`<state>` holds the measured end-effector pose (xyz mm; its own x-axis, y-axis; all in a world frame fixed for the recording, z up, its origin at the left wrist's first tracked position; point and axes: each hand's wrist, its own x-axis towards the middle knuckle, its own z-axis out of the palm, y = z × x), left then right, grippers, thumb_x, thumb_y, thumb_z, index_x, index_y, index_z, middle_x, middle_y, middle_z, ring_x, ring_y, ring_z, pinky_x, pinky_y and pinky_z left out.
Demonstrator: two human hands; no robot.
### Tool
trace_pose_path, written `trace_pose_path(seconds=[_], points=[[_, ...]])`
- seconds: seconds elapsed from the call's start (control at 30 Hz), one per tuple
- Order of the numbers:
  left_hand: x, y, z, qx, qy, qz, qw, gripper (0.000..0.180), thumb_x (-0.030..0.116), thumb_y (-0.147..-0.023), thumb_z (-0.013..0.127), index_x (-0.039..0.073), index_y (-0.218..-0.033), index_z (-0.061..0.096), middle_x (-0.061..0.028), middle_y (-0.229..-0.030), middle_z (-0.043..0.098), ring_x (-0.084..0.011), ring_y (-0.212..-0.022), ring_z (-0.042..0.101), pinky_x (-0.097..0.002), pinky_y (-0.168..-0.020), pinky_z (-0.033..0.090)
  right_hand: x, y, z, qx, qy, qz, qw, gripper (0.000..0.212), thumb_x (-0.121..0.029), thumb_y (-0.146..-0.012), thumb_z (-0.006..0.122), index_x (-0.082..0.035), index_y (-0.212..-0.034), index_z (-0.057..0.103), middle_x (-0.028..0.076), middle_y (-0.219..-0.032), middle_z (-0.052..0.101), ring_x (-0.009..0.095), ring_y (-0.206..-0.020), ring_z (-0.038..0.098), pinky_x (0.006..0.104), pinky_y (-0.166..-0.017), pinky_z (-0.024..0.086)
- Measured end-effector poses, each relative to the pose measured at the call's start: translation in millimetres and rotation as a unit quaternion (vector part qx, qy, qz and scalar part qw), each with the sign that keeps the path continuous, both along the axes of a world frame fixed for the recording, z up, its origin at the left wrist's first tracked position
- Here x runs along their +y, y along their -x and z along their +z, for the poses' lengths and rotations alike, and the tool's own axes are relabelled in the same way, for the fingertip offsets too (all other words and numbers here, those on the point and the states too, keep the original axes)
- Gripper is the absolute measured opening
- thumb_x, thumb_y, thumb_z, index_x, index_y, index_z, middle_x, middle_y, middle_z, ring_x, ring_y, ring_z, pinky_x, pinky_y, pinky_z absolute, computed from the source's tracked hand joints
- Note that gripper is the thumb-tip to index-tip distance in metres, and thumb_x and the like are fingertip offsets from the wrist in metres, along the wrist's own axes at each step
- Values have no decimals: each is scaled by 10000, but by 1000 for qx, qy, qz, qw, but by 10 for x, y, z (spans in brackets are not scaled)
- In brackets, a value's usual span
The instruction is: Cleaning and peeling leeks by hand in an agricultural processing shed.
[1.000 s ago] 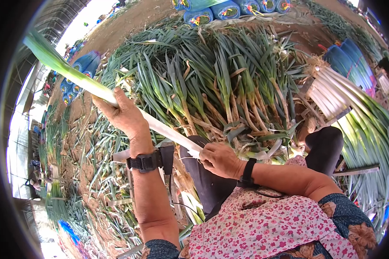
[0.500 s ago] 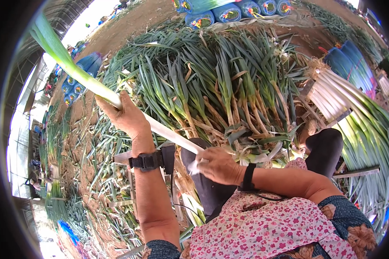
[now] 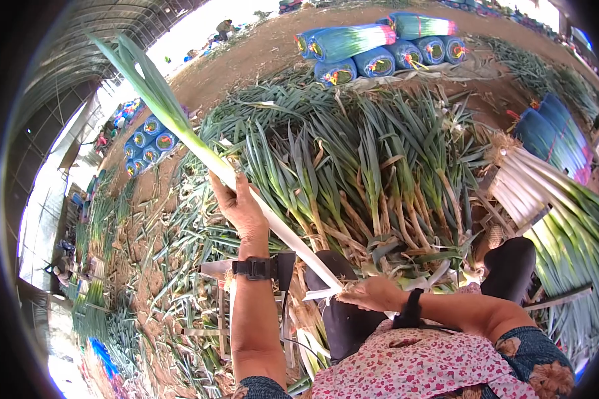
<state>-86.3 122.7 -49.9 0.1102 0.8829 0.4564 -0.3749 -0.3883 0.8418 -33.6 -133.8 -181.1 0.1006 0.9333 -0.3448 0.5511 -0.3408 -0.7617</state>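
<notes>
A brown earth floor [image 3: 266, 50] spreads beneath an arched roof [image 3: 113, 43], with blue net-wrapped bundles [image 3: 379, 62] stacked toward the floor's far edge. Judging by how things lie, the work is well under way but far from finished: a row of smooth white-shafted leeks [image 3: 516, 163] lies on a low stand [image 3: 559, 297] at the right, seemingly cleaned, while a broad heap of dark-leaved, brown-sheathed leeks [image 3: 373, 169] ahead looks untouched. The long white-and-green leek [image 3: 286, 233] in hand slants from upper left down to the dark-trousered knee [image 3: 345, 326]; its shaft looks bare, but a loose pale strip [image 3: 323, 292] juts from the root end. The left hand [image 3: 241, 209] has its grip closed around the middle of that leek. The right hand [image 3: 376, 294] is at the root end, its fingertips too hidden to tell whether its grip is pinched or loose.
</notes>
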Motion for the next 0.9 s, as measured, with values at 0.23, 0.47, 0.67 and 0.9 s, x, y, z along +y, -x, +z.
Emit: trace_pose_path(seconds=[0.23,0.47,0.67,0.9], points=[[-64,-62,206,-63,3,-66,996,256,147,-867,548,112,-1099,445,-24,-729,515,-123,-527,491,-247,-454,423,172,113,-63,420,27,-218,881,391,-422,-828,636,-48,-723,598,20,-631,566,95,-516,532,183,-451,382],[-246,-104,412,-142,77,-109,981,204,264,-897,548,154,-1008,417,-12,-732,481,-135,-564,469,-278,-478,401,135,-68,-49,563,-60,-339,752,332,-300,-837,652,-115,-1085,534,3,-995,587,120,-867,560,323,-693,441],[-198,-53,537,-176,92,-96,975,287,208,-849,625,173,-1038,411,8,-721,467,-102,-527,436,-244,-449,392,0,-616,-852,58,-232,-216,947,244,-194,-790,665,-34,-967,611,71,-842,639,147,-777,611,313,-692,481],[-15,274,822,-111,71,-144,981,273,135,-853,575,155,-1076,419,3,-665,437,-104,-517,429,-248,-442,385,-360,-615,-1595,121,47,-230,965,700,-358,-837,584,-17,-1363,273,228,-1114,586,344,-995,587,387,-895,434]])
